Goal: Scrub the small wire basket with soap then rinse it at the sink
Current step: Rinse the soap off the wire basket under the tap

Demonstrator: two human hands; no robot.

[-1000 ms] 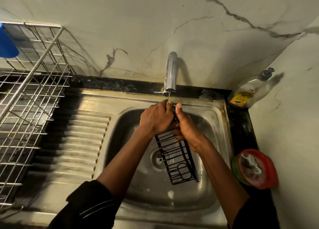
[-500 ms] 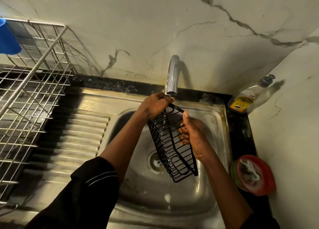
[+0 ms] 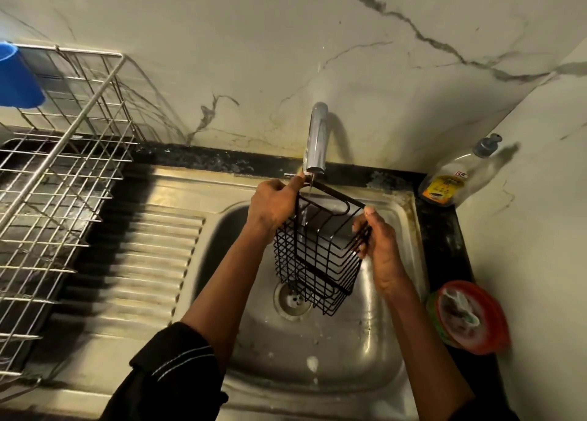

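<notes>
A small black wire basket [image 3: 320, 258] hangs tilted over the steel sink bowl [image 3: 374, 335], its open side turned toward me. My left hand [image 3: 273, 206] grips its upper left rim just under the tap [image 3: 316, 138]. My right hand [image 3: 378, 239] holds the right side, thumb on the top rim and fingers curled round the wires. A thin stream of water runs from the tap down through the basket toward the drain [image 3: 292, 300].
A soap dispenser bottle [image 3: 454, 179] stands at the back right corner. A red-rimmed tub with a scrubber [image 3: 467, 317] sits on the right counter. A steel dish rack [image 3: 60, 173] with a blue cup [image 3: 17, 77] fills the left; the ribbed drainboard [image 3: 152, 261] lies between.
The basket has turned from nearly edge-on to open side facing me, and my hands have spread apart along its rim. Water now runs through it.
</notes>
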